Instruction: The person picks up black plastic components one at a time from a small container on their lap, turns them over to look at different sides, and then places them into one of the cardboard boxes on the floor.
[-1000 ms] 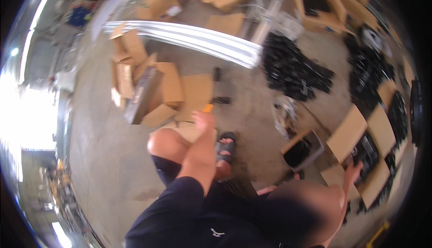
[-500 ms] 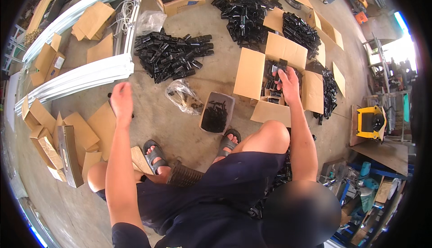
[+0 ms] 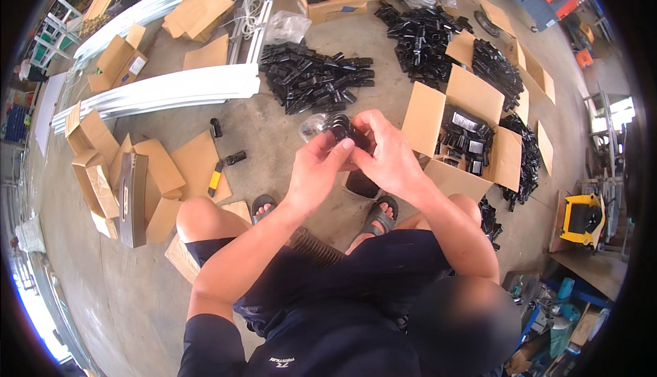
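Note:
My left hand point(image 3: 316, 168) and my right hand point(image 3: 389, 152) meet in front of me, closed around black plastic pieces point(image 3: 338, 125) with curved, ring-like ends. Fingers cover much of these pieces, so their full shape is hidden. Below the hands, partly covered by them, stands a small bin point(image 3: 363, 186). A clear plastic bag point(image 3: 313, 126) lies just beyond my left fingers. Right of my right hand, an open cardboard box point(image 3: 505, 161) holds several black plastic pieces point(image 3: 467, 128) with pale labels.
Loose black pieces form a heap point(image 3: 311, 79) ahead and another heap point(image 3: 421, 38) farther right. Two single black parts point(image 3: 235, 157) lie at left near a yellow-and-black utility knife point(image 3: 215, 178) on flattened cardboard point(image 3: 195, 165). White metal profiles point(image 3: 185, 86) stretch across the far left.
My right hand has left the open box and my left hand has come in from the left. Both now meet at the black pieces. The whole view has shifted.

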The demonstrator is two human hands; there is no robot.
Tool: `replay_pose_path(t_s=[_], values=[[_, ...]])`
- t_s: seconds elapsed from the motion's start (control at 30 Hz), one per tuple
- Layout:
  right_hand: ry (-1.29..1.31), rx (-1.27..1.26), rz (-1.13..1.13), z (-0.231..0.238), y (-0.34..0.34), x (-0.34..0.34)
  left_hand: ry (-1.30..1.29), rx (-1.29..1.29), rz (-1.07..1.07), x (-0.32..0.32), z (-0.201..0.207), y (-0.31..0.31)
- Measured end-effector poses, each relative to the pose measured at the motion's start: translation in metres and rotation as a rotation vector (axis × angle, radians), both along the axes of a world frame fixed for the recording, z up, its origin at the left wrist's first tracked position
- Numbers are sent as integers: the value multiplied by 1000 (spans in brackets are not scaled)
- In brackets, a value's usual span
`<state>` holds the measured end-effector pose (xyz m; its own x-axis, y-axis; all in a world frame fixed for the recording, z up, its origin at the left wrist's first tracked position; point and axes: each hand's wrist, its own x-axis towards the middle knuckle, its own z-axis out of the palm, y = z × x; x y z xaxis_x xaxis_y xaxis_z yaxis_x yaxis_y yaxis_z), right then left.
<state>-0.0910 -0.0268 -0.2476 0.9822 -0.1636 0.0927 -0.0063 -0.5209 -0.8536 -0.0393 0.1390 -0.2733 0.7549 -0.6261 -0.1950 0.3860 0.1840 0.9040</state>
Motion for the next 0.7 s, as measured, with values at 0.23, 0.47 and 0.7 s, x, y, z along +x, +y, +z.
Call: replay_pose_path(t_s=[0.23, 0.47, 0.7], values=[[183, 474, 110, -24, 13, 5, 85, 42, 69, 11, -23, 27], [267, 720, 76, -28, 7, 10, 170, -72, 102, 20, -28, 29], [284, 439, 3, -47, 17, 8, 89, 102, 78, 17, -55, 23]])
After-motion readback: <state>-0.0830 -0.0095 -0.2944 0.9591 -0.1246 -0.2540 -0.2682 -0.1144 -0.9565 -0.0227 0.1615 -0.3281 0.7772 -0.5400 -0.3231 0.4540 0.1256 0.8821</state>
